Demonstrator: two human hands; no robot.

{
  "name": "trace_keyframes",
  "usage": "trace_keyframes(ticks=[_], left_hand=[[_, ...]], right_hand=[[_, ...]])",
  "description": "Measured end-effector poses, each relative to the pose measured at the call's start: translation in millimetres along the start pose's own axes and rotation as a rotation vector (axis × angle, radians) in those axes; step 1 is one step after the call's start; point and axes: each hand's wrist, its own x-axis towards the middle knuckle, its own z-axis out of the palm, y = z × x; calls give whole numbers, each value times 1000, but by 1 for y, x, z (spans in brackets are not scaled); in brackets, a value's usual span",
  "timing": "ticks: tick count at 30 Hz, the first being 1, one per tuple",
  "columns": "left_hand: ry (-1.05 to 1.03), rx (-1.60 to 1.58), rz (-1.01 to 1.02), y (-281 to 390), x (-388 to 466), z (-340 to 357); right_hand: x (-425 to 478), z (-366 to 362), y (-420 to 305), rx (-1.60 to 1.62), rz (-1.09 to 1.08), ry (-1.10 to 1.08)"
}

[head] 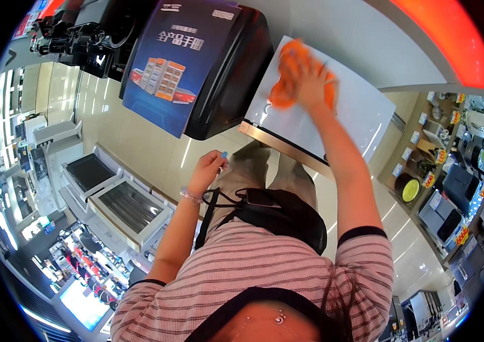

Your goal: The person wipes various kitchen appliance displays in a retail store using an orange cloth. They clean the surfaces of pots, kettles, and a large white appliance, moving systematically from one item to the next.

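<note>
An orange cloth (282, 92) lies bunched on the glossy white top of a box-shaped appliance (357, 115). My right hand (310, 83) is spread over the cloth and presses it down; hand and cloth are blurred. Along the appliance's near side runs a copper-coloured strip (284, 147). My left hand (211, 169) hangs in the air in front of my trousers, its fingers curled in. A small patch of blue shows at its thumb tip, perhaps a nail. Nothing held is plain to see there.
Left of the white appliance stands a black appliance (229, 72) with a blue printed brochure (165, 81) on top. White-framed appliances (132, 209) line the left side. Shelves (434, 171) of kitchenware with price tags stand at right. A black waist bag (284, 218) hangs at my front.
</note>
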Motion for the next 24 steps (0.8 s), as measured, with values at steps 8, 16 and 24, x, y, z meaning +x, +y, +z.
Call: trace_keyframes(ticks=[8, 16, 24], left_hand=[[-24, -348, -241, -14, 55, 33], [110, -457, -373, -42, 101, 59], [186, -297, -484, -20, 116, 75]], right_hand=[[-23, 19, -46, 92, 204, 132], [-54, -10, -90, 217, 228, 44], [-14, -2, 24, 42, 599, 62]])
